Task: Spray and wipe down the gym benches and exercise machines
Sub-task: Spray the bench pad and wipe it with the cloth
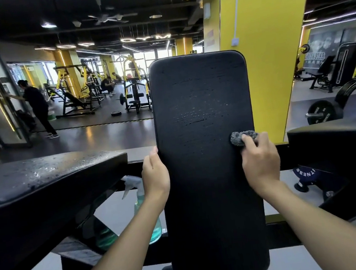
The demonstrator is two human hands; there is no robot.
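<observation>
Pad point(209, 186) runs lengthwise away; right hand point(261, 163) grips cloth point(238, 139), left hand point(155, 175) holds edge.

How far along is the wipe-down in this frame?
Spraying looks done: the spray bottle stands below in neither hand, and the left pad is beaded with droplets. In hand: the right hand presses a grey cloth on the centre pad near its right edge while the left hand grips its left edge; wet streaks show higher up. Left: the left pad looks unwiped; the right pad is unclear.
</observation>
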